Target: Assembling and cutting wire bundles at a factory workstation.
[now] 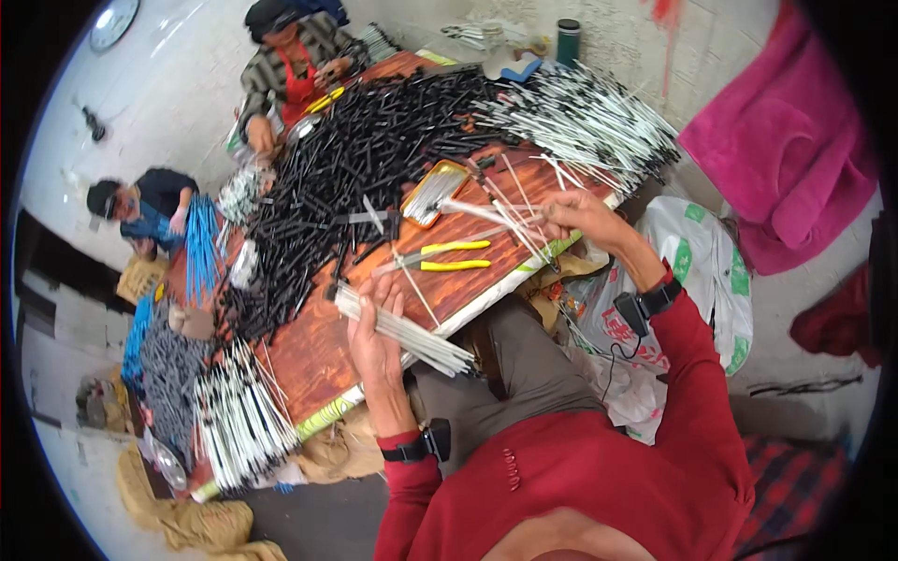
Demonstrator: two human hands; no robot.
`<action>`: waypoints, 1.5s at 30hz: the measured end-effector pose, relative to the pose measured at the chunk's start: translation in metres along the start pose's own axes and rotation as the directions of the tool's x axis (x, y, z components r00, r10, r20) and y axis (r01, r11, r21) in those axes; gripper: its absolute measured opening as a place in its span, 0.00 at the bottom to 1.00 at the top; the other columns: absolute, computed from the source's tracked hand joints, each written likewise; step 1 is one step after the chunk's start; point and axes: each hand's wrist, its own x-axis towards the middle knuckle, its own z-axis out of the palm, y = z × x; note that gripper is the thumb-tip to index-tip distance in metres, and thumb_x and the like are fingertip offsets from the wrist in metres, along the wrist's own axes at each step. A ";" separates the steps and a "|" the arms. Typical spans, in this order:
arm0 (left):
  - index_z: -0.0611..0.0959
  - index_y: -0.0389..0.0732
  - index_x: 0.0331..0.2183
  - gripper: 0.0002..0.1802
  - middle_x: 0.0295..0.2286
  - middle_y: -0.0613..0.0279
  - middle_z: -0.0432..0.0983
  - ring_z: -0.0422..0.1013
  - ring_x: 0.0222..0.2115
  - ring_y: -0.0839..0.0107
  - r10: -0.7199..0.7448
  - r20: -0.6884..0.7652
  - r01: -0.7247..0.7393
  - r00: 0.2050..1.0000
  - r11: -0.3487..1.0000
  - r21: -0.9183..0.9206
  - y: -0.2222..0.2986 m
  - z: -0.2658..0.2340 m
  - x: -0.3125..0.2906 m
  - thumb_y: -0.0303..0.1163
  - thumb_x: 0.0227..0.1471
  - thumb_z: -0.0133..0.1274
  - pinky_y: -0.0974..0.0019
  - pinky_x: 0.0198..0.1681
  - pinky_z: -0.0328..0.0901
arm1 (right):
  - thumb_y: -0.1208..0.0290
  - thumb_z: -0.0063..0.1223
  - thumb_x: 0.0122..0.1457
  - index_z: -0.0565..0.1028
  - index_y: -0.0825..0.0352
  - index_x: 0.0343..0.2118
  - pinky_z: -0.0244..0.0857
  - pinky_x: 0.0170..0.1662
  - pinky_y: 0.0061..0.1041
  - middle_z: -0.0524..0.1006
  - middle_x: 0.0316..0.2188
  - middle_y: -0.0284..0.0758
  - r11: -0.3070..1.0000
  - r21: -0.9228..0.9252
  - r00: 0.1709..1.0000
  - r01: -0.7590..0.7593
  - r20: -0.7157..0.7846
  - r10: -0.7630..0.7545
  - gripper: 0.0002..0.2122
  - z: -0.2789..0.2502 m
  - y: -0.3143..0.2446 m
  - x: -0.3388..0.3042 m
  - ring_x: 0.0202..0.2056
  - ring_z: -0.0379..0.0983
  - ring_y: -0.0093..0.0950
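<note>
A bundle of white rods with dark ends (412,337) lies in my left hand (376,341), which is closed round it near the table's front edge. My right hand (582,217), farther right over the table edge, pinches the ends of a few thin white rods (510,217). Between the hands, pliers with yellow handles (456,265) lie on the reddish wooden table (374,304). Beyond them stands an orange-rimmed tray (417,221) of thin silvery pieces. A loose pale rod (421,292) rests beside the pliers.
A large heap of black plastic pieces (346,159) covers the table's middle. White rods are piled at far right (585,117) and near left (241,416). Two people sit across the table, one handling blue rods (200,245). Plastic sacks (702,262) stand at my right.
</note>
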 end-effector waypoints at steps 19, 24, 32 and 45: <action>0.72 0.41 0.49 0.15 0.36 0.59 0.77 0.72 0.36 0.70 0.130 0.215 -0.036 0.968 0.918 -0.396 0.004 0.015 -0.011 0.30 0.62 0.51 0.64 0.38 0.69 | 0.61 0.42 0.69 0.73 0.69 0.36 0.57 0.26 0.17 0.67 0.16 0.26 0.923 0.128 0.832 -0.364 0.490 0.260 0.14 0.132 0.019 -0.070 0.20 0.61 0.15; 0.70 0.44 0.53 0.18 0.45 0.54 0.75 0.74 0.40 0.66 0.089 0.261 -0.025 0.961 0.971 -0.239 0.016 0.018 -0.022 0.30 0.62 0.50 0.61 0.44 0.72 | 0.61 0.42 0.69 0.71 0.68 0.36 0.48 0.21 0.16 0.62 0.15 0.23 0.800 0.368 0.820 -0.473 0.516 0.248 0.14 0.131 0.033 -0.071 0.16 0.53 0.13; 0.69 0.44 0.56 0.20 0.51 0.50 0.71 0.73 0.46 0.61 0.006 0.360 0.136 0.933 0.921 -0.366 0.022 0.023 -0.026 0.32 0.64 0.47 0.55 0.51 0.70 | 0.61 0.42 0.69 0.71 0.66 0.35 0.41 0.18 0.15 0.59 0.15 0.20 0.644 0.547 0.828 -0.535 0.491 0.271 0.13 0.144 0.031 -0.087 0.15 0.48 0.10; 0.72 0.40 0.47 0.10 0.26 0.69 0.60 0.58 0.26 0.76 0.036 0.292 0.021 0.956 0.981 -0.192 0.026 0.016 -0.025 0.32 0.65 0.45 0.65 0.36 0.64 | 0.56 0.47 0.64 0.75 0.64 0.32 0.66 0.30 0.43 0.76 0.24 0.45 0.644 -0.764 0.941 0.032 -0.195 -0.278 0.15 0.097 0.033 -0.075 0.27 0.75 0.45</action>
